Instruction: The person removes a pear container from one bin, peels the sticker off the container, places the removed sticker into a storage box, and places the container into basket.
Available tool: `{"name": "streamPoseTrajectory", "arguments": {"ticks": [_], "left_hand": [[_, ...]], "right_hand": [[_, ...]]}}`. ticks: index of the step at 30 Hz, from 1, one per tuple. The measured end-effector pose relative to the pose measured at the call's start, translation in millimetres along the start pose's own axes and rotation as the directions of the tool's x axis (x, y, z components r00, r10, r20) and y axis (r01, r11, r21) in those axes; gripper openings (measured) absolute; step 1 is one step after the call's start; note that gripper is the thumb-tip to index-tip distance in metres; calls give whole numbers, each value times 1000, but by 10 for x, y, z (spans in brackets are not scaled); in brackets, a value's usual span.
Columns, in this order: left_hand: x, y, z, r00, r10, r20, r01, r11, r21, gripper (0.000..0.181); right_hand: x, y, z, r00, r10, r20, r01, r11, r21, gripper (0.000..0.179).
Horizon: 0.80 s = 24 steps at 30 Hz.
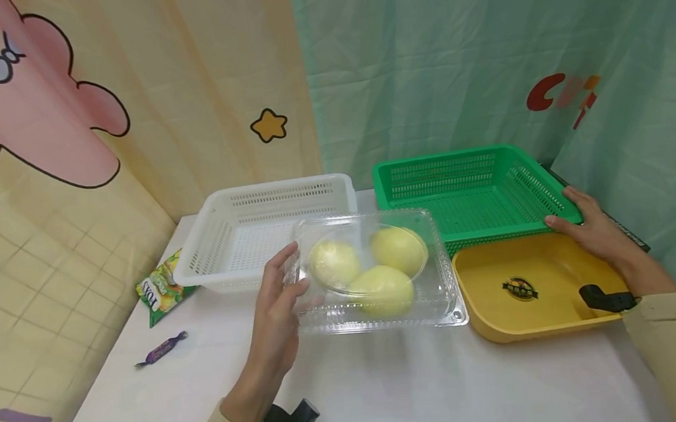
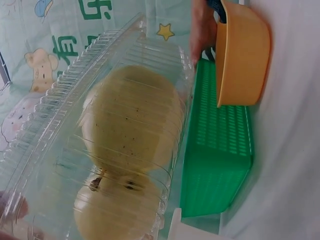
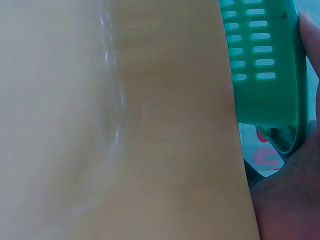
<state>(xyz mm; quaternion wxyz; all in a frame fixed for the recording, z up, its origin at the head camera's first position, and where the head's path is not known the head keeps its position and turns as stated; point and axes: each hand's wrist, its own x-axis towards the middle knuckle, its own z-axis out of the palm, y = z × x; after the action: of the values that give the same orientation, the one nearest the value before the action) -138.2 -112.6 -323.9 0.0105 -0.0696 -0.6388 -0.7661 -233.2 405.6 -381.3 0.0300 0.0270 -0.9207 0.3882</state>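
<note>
My left hand (image 1: 274,309) grips the left side of a clear plastic clamshell box (image 1: 449,305), raised over the table in the middle of the head view. Three pale yellow pear-like fruits (image 1: 383,291) lie inside it; up close in the left wrist view, a speckled fruit (image 2: 132,117) shows through the ridged plastic. At the right, my right hand (image 1: 602,233) holds the near right corner of a green basket (image 1: 477,233), thumb over the rim. In the right wrist view a yellow tub (image 3: 180,125) covers much of that hand's surroundings.
A white basket (image 1: 199,268) stands at the back left, behind the box. The yellow tub (image 1: 526,328) sits in front of the green basket, under my right forearm. A green snack packet (image 1: 165,287) and a purple-wrapped candy (image 1: 161,349) lie at the left. Curtains (image 1: 410,66) hang behind the table.
</note>
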Motion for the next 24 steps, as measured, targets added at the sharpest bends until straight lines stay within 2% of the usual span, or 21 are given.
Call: {"name": "streamPoseTrajectory", "arguments": {"ticks": [11, 24], "left_hand": [[305, -9, 181, 1000, 25, -1, -25, 999, -24, 51], [625, -67, 420, 999, 23, -25, -23, 999, -36, 52]], "right_hand": [[-5, -22, 12, 1000, -4, -5, 4, 1000, 1, 81], [-9, -11, 12, 1000, -18, -14, 18, 1000, -4, 80]]}}
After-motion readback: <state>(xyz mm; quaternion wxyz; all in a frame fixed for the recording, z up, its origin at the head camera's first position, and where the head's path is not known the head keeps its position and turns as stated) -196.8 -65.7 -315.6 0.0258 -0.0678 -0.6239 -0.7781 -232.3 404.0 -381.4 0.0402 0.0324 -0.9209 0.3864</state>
